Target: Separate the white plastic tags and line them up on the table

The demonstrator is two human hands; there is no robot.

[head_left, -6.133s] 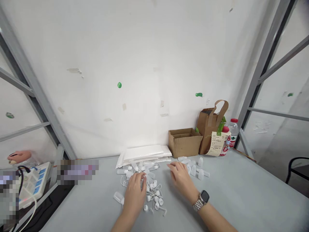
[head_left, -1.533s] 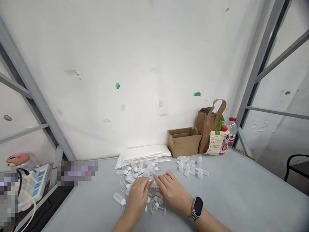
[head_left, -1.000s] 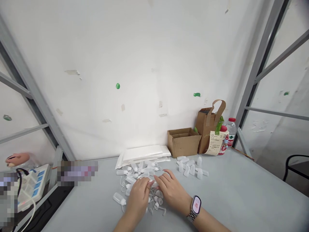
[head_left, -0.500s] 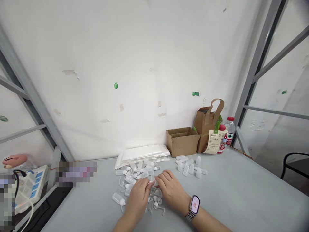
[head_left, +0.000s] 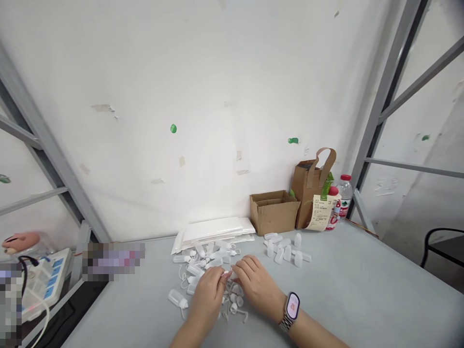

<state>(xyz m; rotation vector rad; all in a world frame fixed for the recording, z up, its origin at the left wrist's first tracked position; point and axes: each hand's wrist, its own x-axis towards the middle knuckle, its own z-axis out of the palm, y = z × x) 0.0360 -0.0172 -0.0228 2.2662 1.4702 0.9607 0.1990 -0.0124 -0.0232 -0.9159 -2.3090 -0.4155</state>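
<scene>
Left hand (head_left: pixel 209 292): I am pinching a small white piece (head_left: pixel 227 273) between thumb and forefinger; my fingers are hiding most of its shape.
Right hand (head_left: pixel 257 282): I am holding it curled, fingertips just beside the white piece; I cannot tell whether they are gripping it.
Wristwatch (head_left: pixel 293 306): a rounded face is glowing on a metal link band at my right wrist.
Squeeze bottles (head_left: pixel 177 298): translucent, smooth plastic, white-topped, these are lying in a loose heap beyond and beside my left hand.
White caps (head_left: pixel 234 307): small, round, some with thin bent tubes, these are lying below my fingertips; my hands are covering part of the heap.
Uncapped bottles (head_left: pixel 288 252): frosted bodies are forming a separate group beyond my right hand, some standing, others lying.
White packets (head_left: pixel 213 230): flat and glossy, these are lying stacked against the wall.
Cardboard box (head_left: pixel 278 220): brown, open-topped, it is standing right of the packets.
Paper bag (head_left: pixel 303 193): brown, loop-handled, it is standing beside the box.
Clear bottle (head_left: pixel 344 193): red-capped, it is standing at the table's (head_left: pixel 344 290) far right.
</scene>
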